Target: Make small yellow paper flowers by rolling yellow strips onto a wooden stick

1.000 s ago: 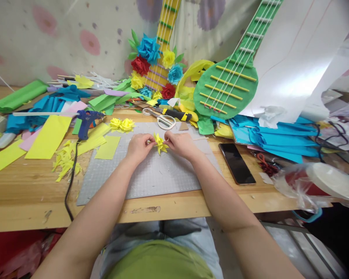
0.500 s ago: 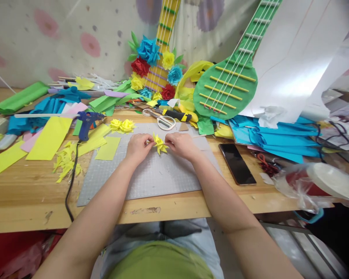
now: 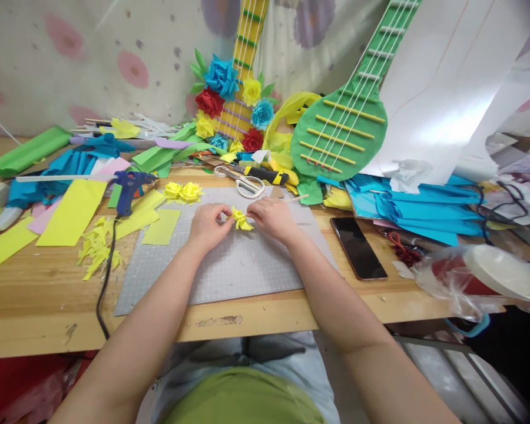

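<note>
Over the grey cutting mat (image 3: pixel 247 277), a small yellow crepe-paper flower (image 3: pixel 241 219) is between my two hands. My left hand (image 3: pixel 209 227) pinches its left side with thumb and forefinger. At the flower's right, my right hand (image 3: pixel 271 218) is closed with the fingers together, around a thin wooden stick (image 3: pixel 298 198) whose end sticks out to the right. My fingers hide where the stick meets the flower. Two finished-looking yellow paper flowers (image 3: pixel 183 192) lie at the mat's back left edge, beside a yellow paper rectangle (image 3: pixel 161 227).
A blue glue gun (image 3: pixel 126 191) with its cord is on the left, near yellow paper scraps (image 3: pixel 98 250). Scissors (image 3: pixel 249 187) and a yellow-black cutter (image 3: pixel 267 175) lie behind the mat. A phone (image 3: pixel 358 247) is at right. Two paper-covered instruments, one green (image 3: pixel 340 135), stand behind.
The yellow flower has turned between my fingers and shows a different side. The stick's end has tipped up a little at the right. Both hands stay in nearly the same place.
</note>
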A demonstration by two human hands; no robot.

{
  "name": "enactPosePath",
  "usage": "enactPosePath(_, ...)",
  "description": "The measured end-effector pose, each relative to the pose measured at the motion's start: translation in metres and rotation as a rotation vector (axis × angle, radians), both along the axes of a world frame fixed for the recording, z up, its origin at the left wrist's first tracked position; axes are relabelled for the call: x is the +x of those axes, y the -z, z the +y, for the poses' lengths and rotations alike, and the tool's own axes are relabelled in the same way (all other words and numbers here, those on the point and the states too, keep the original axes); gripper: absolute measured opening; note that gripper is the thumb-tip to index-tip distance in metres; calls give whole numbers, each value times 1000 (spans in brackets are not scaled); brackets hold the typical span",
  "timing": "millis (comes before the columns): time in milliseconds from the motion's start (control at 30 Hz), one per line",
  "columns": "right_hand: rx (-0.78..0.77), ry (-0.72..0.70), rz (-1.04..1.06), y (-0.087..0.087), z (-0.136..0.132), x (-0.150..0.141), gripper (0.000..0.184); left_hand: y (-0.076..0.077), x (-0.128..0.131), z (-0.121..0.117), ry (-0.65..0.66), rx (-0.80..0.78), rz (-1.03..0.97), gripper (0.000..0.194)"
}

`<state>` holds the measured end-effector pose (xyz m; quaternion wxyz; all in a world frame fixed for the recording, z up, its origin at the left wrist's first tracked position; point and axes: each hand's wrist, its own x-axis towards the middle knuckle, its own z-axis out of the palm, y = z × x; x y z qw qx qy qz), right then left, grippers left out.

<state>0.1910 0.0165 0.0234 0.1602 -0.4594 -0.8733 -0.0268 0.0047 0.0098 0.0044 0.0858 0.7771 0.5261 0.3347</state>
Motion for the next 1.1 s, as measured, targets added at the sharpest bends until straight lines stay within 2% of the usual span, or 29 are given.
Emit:
enactPosePath(67, 0, 14, -5, -1, 0, -1, 19, 1, 0, 0, 17, 42, -11, 10)
enactPosePath(200, 15, 35, -5, -2, -2, -2, 20, 5, -1, 3, -29, 128, -2, 10)
enactPosePath(567, 2, 100, 7, -2, -7, -7, 27, 5, 0, 3, -37, 185, 124, 10)
enactPosePath(767, 47, 186, 55, 5, -3, -10, 29, 4, 1, 2, 10, 217, 184, 12)
enactPosePath(1100, 114, 159, 98, 8, 3, -8, 26, 8, 4, 4, -32, 249, 156, 7)
